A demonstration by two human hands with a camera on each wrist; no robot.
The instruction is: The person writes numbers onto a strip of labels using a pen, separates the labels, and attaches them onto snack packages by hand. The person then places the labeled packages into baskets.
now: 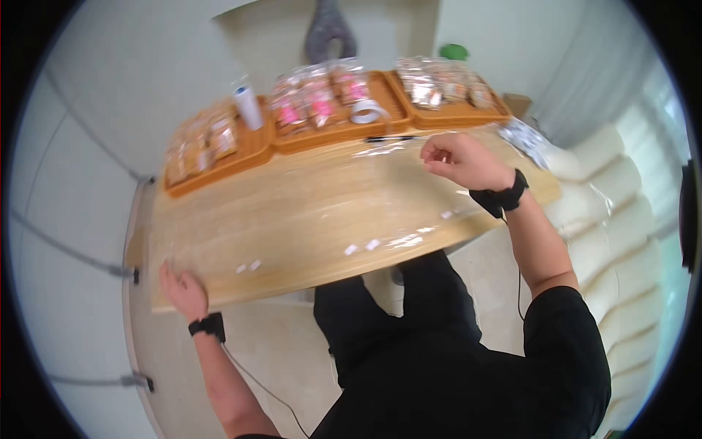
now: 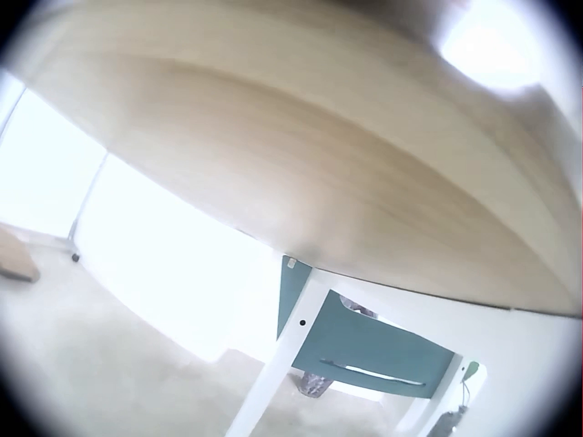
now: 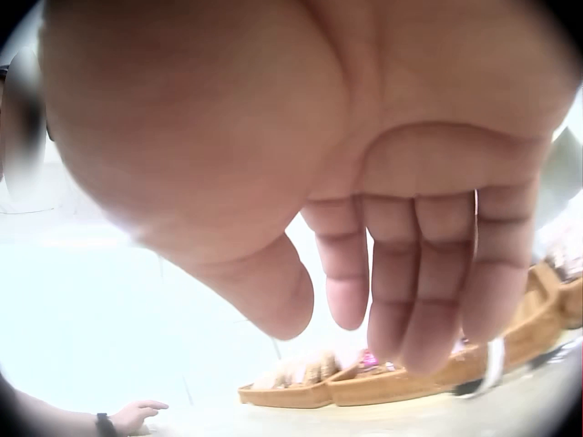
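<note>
My left hand (image 1: 184,293) is at the left front corner of the wooden table (image 1: 307,205), fingers relaxed and holding nothing. The left wrist view shows mainly the blurred tabletop (image 2: 273,155). Over the right part of the table hangs my right hand (image 1: 468,159), its fingers loosely bent with nothing between them; its bare palm (image 3: 437,164) fills the right wrist view. Just beyond it lie a black pen (image 1: 390,138) and glossy clear plastic (image 1: 376,151). Small white slips (image 1: 373,244) lie scattered along the near side.
Three joined orange-brown trays line the back: the left tray (image 1: 256,156) with bagged food and a white blue-topped cylinder (image 1: 248,108), the middle tray (image 1: 395,110) with pink-labelled packets (image 1: 320,106) and a white tape roll (image 1: 365,111), the right tray (image 1: 468,115) with more packets.
</note>
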